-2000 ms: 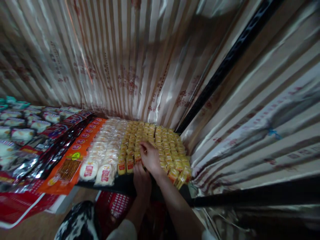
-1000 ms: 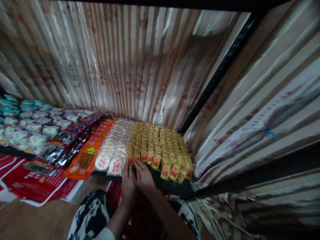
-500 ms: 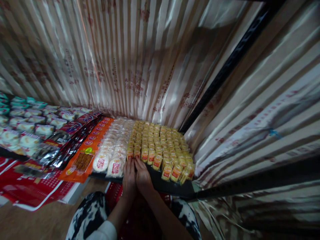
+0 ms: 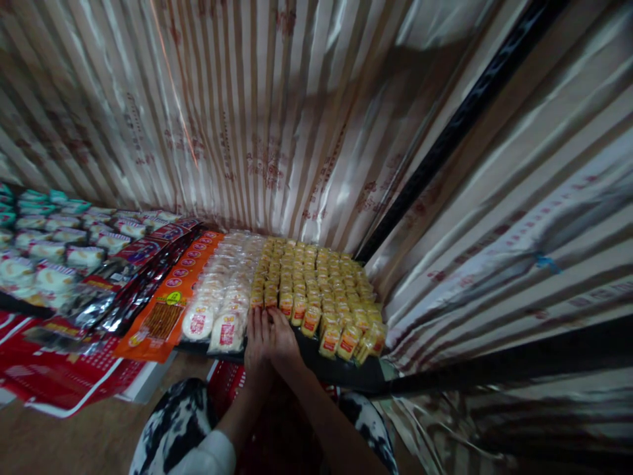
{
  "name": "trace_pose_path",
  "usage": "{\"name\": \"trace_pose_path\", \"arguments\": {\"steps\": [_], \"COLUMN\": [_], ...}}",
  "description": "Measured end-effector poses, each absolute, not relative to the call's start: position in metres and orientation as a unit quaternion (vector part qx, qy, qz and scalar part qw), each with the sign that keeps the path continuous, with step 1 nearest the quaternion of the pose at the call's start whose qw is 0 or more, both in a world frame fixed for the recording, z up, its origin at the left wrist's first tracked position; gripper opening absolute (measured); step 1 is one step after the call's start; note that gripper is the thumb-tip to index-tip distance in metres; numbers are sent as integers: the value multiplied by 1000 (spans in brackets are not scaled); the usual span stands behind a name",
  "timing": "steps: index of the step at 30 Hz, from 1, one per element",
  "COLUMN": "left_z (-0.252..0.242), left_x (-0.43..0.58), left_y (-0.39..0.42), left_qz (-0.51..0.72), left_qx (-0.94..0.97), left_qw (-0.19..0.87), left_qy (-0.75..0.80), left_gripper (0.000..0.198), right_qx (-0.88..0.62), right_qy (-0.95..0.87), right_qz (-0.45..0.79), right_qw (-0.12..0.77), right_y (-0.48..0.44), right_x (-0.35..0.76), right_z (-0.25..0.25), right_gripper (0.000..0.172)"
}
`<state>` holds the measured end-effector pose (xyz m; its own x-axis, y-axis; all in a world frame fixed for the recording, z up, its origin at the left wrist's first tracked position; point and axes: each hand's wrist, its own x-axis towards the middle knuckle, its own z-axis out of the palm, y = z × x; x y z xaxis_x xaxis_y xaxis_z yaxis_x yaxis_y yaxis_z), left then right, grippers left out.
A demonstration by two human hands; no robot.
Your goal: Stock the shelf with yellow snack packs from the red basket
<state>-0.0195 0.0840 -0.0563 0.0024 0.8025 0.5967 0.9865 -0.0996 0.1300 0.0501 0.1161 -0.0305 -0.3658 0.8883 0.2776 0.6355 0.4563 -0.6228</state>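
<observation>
My left hand (image 4: 258,340) and my right hand (image 4: 284,340) lie side by side at the shelf's front edge, touching each other. Their fingers are stretched forward with the tips against the front of the two leftmost rows of small yellow wrapped snacks (image 4: 310,320). Neither hand is seen to grasp a pack; the fingertips partly cover the front ones. More yellow snacks stand in rows to the right, the front ones there sitting nearer the edge. Just left of my left hand are rows of round white crackers (image 4: 226,333) in clear wrappers.
Farther left lie an orange snack bag (image 4: 161,323), dark shiny packets (image 4: 131,284) and white wrapped packs (image 4: 54,277). A black post (image 4: 420,168) rises behind the right corner of the black shelf (image 4: 341,373). Striped sheeting (image 4: 277,119) hangs behind. Red packaging (image 4: 74,369) sits below.
Both hands have moved slightly forward and closer together. The front packs of the two leftmost yellow rows appear slightly farther back; the other goods look unchanged.
</observation>
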Motion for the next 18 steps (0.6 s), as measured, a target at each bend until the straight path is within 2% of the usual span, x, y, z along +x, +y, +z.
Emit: {"name": "trace_pose_path", "arguments": {"steps": [7,11,18], "left_z": [-52,-47,-34], "left_x": [-18,-16,-6], "left_y": [81,81,82], "left_qz": [-255,-261,-310], "left_qx": [-715,-698,-671], "left_qw": [171,154,125], "left_qy": [-629,-649,-661], "left_gripper": [54,53,51], "right_qx": [-501,-505,-433], "right_qy": [-778,-793,-844], "right_qz": [228,217,184], "right_qw": [304,261,257], "right_y": [118,114,112], "right_x": [52,49,53], "right_z": [-30,-26,24], "right_gripper": [47,48,46]}}
